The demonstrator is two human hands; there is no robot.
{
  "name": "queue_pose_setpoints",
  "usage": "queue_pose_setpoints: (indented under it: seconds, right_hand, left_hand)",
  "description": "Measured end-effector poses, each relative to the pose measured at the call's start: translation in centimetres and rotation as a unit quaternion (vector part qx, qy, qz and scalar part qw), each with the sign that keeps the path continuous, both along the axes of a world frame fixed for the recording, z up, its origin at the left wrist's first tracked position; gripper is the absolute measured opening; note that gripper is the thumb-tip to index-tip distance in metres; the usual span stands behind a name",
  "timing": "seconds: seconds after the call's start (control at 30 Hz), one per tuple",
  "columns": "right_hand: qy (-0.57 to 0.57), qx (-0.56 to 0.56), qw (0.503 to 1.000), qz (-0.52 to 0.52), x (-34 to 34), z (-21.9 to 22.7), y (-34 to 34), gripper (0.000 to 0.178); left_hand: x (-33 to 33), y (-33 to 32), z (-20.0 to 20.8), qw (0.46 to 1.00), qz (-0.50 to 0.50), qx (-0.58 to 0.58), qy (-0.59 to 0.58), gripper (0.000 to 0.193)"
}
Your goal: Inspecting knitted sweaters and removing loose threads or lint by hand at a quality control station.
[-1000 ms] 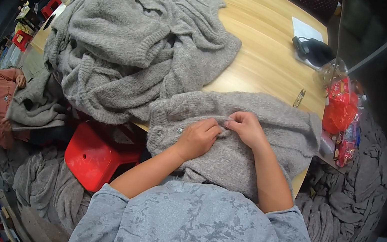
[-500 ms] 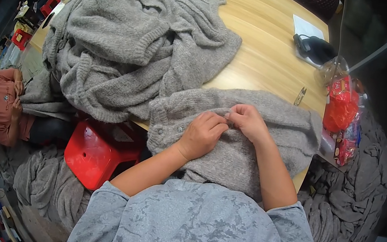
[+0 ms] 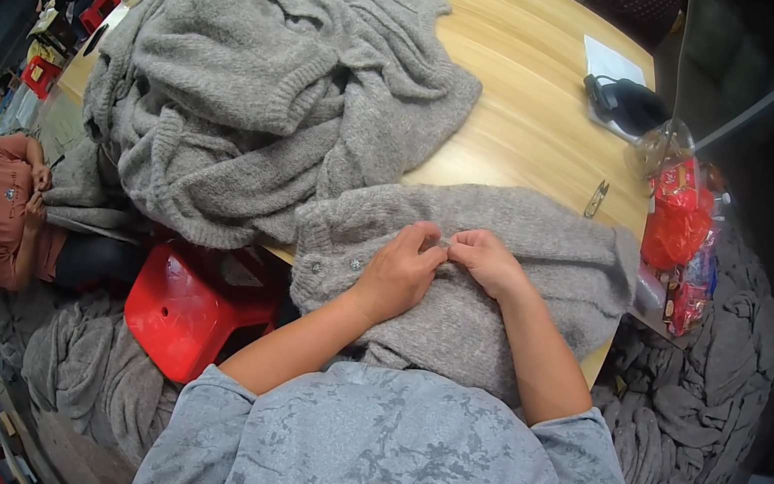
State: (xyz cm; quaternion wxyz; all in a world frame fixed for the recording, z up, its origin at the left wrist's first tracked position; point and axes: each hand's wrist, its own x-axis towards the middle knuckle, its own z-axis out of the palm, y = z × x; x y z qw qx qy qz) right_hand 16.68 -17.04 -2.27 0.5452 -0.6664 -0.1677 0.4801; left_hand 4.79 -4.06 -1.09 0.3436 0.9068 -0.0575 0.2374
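Left hand [image 3: 398,266] and right hand [image 3: 488,263] are being held half-curled, fingertips close together over the grey knit garment [image 3: 461,320] at the near edge of the wooden table [image 3: 532,93], anything gripped being hidden, while light, unstretched handling is seemingly being called for.

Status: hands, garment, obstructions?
Left hand and right hand close together on grey garment. Garment lying partly on table. Snips beyond it, not in the way.

Garment workshop, heaped grey knitwear [image 3: 226,44]
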Motion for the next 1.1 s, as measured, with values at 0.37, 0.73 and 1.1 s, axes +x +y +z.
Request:
queue_pose_setpoints:
  seconds: [0.37, 0.73, 1.1]
  right_hand:
    - [-0.245, -0.043, 0.965, 0.08, -0.5, 0.7, 0.4, 0.019]
    - [-0.318, -0.081, 0.941, 0.08, 0.1, -0.2, 0.8, 0.017]
    - [-0.006, -0.015, 1.0, 0.019, 0.3, -0.7, 1.1, 0.017]
  left_hand:
    - [-0.5, 0.6, -1.7, 0.999, -0.023, -0.037, 0.014, 0.016]
    - [-0.8, 0.8, -2.1, 0.999, -0.026, -0.035, -0.005, 0.019]
    - [-0.6, 1.1, -2.0, 0.999, -0.019, -0.027, -0.005, 0.027]
